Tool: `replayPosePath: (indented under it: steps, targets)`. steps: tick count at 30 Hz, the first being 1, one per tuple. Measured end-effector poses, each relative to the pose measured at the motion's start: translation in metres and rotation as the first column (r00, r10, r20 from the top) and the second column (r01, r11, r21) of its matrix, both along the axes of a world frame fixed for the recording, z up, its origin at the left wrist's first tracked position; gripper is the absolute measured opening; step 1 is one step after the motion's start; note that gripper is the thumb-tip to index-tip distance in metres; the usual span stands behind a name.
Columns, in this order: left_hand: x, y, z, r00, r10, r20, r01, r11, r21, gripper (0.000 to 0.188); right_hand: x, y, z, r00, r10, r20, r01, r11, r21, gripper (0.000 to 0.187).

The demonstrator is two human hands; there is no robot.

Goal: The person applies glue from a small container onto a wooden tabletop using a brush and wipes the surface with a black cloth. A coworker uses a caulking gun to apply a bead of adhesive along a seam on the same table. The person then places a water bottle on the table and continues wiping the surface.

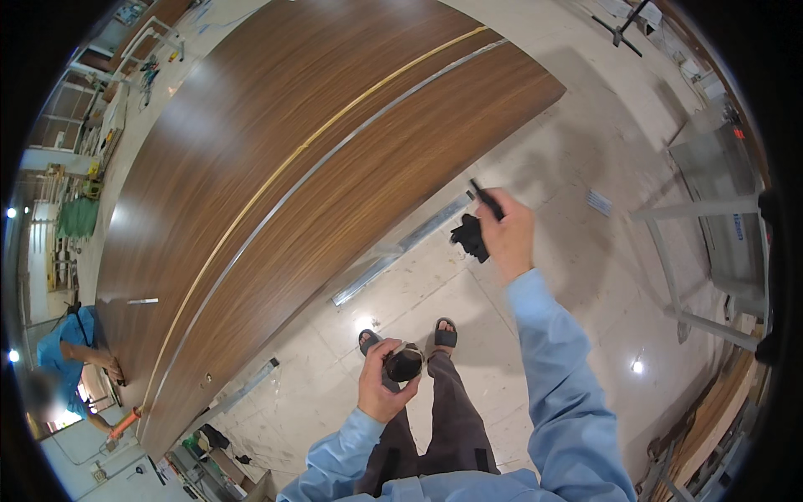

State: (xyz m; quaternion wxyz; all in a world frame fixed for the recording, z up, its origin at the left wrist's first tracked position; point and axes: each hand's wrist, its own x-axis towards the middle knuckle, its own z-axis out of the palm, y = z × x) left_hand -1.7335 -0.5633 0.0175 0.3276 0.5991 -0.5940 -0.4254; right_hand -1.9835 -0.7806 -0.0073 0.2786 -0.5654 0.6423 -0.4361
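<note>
My left hand (379, 391) is wrapped round a dark, round container (405, 363) seen from above, held in front of my legs. Raised to the right, my right hand (512, 238) grips a slim black-handled tool (486, 201); its kind does not show clearly. This tool is close to the near edge of a large brown wood-grain panel (251, 100). A gold strip (303, 148) and a silver strip (335, 149) run side by side along the panel. Beside my right hand is a crumpled black thing (471, 237); whether it touches the hand I cannot tell.
Below the panel runs a metal support bar (376, 273). At far left a person in blue (63, 356) holds an orange tool (125, 423) by the panel's end. A metal frame (669, 251) stands at right, and a small label sheet (599, 202) lies on the tiled floor (577, 335).
</note>
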Motion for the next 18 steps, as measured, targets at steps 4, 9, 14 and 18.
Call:
replayPosePath:
  steps: [4,9,14,18]
  targets:
    - [-0.001,-0.001,0.001,1.000,0.030,0.006,-0.030,0.999,0.026,0.068,-0.003,-0.003,0.015,0.997,0.036,0.070,-0.044,0.993,0.110,0.018]
    - [0.010,0.010,0.000,0.998,0.050,-0.028,-0.049,0.998,0.035,0.070,-0.001,-0.050,0.052,0.965,-0.250,-0.078,0.242,0.966,-0.093,0.024]
    - [0.034,0.033,0.002,0.992,0.080,-0.100,-0.075,0.996,0.045,0.071,0.017,-0.116,0.011,0.964,-0.155,-0.214,0.060,0.918,-0.392,0.021]
    - [0.059,0.060,0.001,0.984,0.146,-0.105,-0.142,0.989,0.044,0.072,0.063,-0.082,-0.021,0.931,-0.031,-0.364,-0.139,0.891,-0.432,0.019]
